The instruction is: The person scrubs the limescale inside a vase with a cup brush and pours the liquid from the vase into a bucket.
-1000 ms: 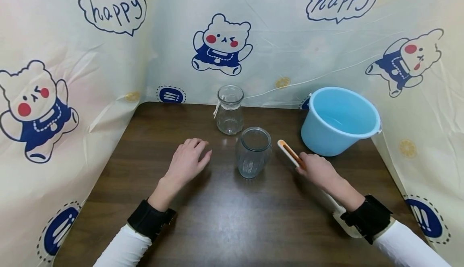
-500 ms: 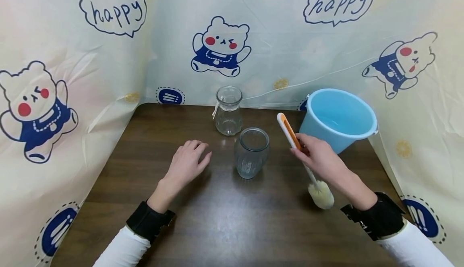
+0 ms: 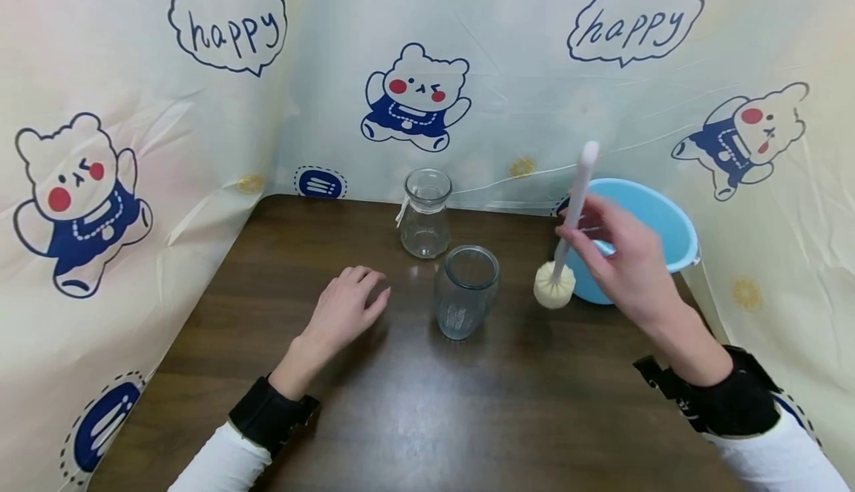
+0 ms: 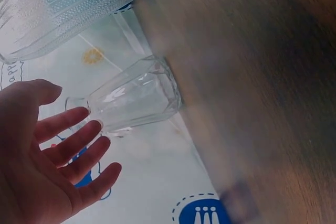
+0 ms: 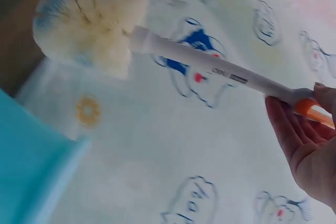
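My right hand pinches the white-and-orange handle of a cup brush between thumb and fingers. The brush is held up off the table in front of the bucket, its cream bristle head pointing down. In the right wrist view the bristle head shows bluish patches. To the right of my left hand stands a ribbed glass jar. The left hand lies low over the table with relaxed fingers and holds nothing. Behind the jar is a glass vase with string tied at its neck.
A light blue bucket stands at the back right, partly hidden by my right hand. The brown table ends at a patterned cloth that hangs at the back and both sides.
My right hand has lifted the brush off the table and turned it, so its bristle head now hangs left of the hand near the bucket. The left hand stays in place.
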`<action>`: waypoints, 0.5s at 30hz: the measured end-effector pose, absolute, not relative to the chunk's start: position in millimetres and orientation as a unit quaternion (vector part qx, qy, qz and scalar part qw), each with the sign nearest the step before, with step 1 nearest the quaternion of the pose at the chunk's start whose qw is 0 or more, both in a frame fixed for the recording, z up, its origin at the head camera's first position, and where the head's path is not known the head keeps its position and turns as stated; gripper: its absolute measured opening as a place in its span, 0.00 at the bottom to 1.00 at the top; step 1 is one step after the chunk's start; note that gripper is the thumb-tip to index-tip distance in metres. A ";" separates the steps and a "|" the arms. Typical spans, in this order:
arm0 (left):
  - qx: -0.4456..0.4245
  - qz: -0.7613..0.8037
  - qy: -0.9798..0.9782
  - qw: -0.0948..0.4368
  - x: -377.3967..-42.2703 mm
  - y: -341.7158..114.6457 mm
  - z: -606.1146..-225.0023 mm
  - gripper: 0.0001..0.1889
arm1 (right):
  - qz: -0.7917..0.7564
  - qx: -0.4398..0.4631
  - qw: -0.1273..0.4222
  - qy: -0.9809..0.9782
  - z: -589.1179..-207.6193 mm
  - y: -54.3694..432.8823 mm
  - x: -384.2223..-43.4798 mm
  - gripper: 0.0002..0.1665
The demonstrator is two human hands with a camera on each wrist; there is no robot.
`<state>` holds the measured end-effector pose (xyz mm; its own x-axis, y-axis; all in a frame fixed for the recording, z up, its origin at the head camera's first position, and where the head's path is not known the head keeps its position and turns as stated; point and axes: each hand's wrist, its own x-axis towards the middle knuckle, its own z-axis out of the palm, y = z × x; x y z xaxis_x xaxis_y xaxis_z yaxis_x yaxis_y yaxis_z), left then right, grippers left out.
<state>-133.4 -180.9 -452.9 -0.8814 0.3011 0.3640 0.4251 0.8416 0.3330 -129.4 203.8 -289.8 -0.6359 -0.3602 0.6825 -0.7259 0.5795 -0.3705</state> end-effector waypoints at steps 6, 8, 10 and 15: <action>-0.185 -0.213 -0.946 0.158 -133.1 -180.7 -452.5 0.13 | 0.422 0.316 0.360 -0.770 -265.6 195.2 -123.0 0.27; -0.183 -0.212 -0.947 0.156 -133.0 -181.0 -452.5 0.13 | 0.448 0.323 0.384 -0.740 -261.9 191.4 -121.7 0.33; -0.183 -0.211 -0.948 0.154 -133.5 -181.3 -453.5 0.14 | 0.478 0.338 0.403 -0.704 -259.0 186.7 -121.0 0.37; -0.183 -0.211 -0.949 0.149 -133.8 -182.5 -455.8 0.14 | 0.576 0.402 0.407 -0.584 -255.6 174.3 -122.3 0.30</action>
<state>-133.8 -182.5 -455.8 -0.8891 0.2835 0.3593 0.4092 0.8440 0.3467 -122.3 174.3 -255.6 -0.3469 -0.0010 0.9379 -0.9378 0.0135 -0.3469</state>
